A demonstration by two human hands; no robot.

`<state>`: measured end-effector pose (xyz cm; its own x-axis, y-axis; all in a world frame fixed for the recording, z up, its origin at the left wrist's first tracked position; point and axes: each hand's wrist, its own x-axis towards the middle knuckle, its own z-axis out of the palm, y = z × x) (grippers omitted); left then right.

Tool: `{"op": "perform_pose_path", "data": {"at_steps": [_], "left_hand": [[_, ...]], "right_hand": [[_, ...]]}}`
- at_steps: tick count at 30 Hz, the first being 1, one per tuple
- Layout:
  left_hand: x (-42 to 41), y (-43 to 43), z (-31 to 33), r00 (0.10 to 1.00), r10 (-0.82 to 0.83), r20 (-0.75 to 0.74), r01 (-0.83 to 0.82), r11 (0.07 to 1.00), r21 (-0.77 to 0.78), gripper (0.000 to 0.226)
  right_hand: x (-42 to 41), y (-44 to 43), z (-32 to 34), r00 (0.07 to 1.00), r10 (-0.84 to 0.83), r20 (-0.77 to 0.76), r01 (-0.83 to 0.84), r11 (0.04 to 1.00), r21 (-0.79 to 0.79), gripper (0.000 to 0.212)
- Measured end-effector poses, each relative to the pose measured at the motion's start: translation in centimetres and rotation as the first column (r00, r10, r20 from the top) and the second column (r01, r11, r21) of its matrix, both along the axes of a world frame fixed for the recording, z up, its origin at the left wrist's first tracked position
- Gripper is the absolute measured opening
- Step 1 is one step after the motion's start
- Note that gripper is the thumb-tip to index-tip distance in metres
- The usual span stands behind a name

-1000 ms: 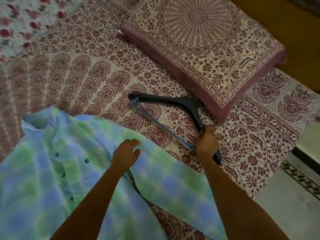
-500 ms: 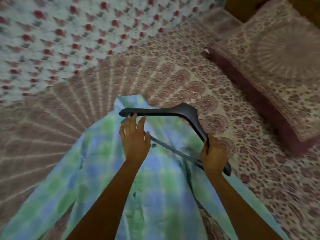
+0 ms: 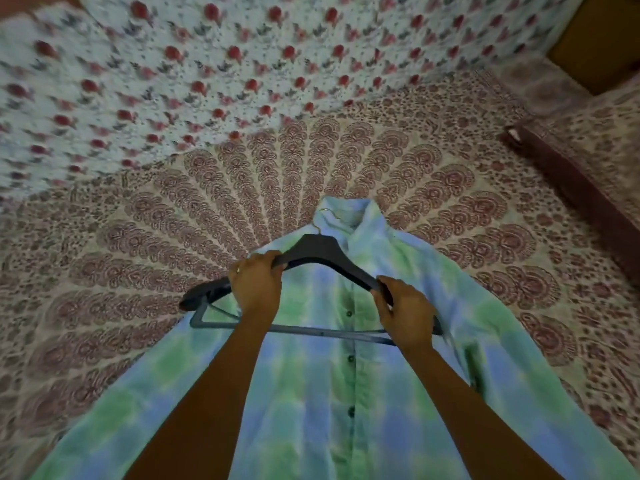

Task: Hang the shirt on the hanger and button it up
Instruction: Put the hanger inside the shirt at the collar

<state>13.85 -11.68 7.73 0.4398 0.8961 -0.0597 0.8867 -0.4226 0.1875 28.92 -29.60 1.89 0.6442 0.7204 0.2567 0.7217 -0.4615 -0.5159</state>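
A green-and-blue tie-dye shirt (image 3: 346, 393) lies flat on the bed, collar pointing away from me, a row of dark buttons down its middle. Above its chest I hold a dark hanger (image 3: 318, 251) level, its thin metal hook near the collar. My left hand (image 3: 258, 284) grips the hanger's left shoulder arm. My right hand (image 3: 407, 315) grips the right arm near its end. The hanger's left tip sticks out past the shirt's edge. The hanger is over the shirt, not inside it.
The bed is covered by a maroon-patterned sheet (image 3: 145, 254). A white blanket with red flowers (image 3: 194, 71) lies across the far side. A patterned pillow with a maroon border (image 3: 588, 168) sits at the right. A wooden surface (image 3: 595, 39) shows at top right.
My view swung left onto the shirt. The hanger came from the bedsheet to above the shirt's collar and turned level. My left hand, spread open before, now grips the hanger too.
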Motion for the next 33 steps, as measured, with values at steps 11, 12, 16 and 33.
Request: {"op": "perform_pose_path", "data": {"at_steps": [11, 12, 16, 33], "left_hand": [[-2.5, 9.1, -2.8, 0.975, 0.211, 0.066, -0.216, 0.974, 0.068, 0.027], [-2.5, 9.5, -3.1, 0.973, 0.221, 0.067, -0.225, 0.971, 0.074, 0.026], [-2.6, 10.9, -4.2, 0.966, 0.248, 0.066, -0.253, 0.963, 0.094, 0.027], [-2.4, 10.9, -4.9, 0.952, 0.279, 0.126, -0.293, 0.95, 0.105, 0.025]], "right_hand": [[2.5, 5.9, -5.8, 0.866, -0.322, -0.384, 0.25, 0.941, -0.227, 0.022], [2.5, 6.5, -6.4, 0.857, -0.33, -0.397, 0.233, 0.933, -0.273, 0.023], [2.4, 8.8, -8.0, 0.872, -0.295, -0.391, 0.116, 0.9, -0.42, 0.028], [6.3, 8.6, -5.9, 0.861, -0.42, -0.287, 0.438, 0.899, -0.001, 0.04]]}}
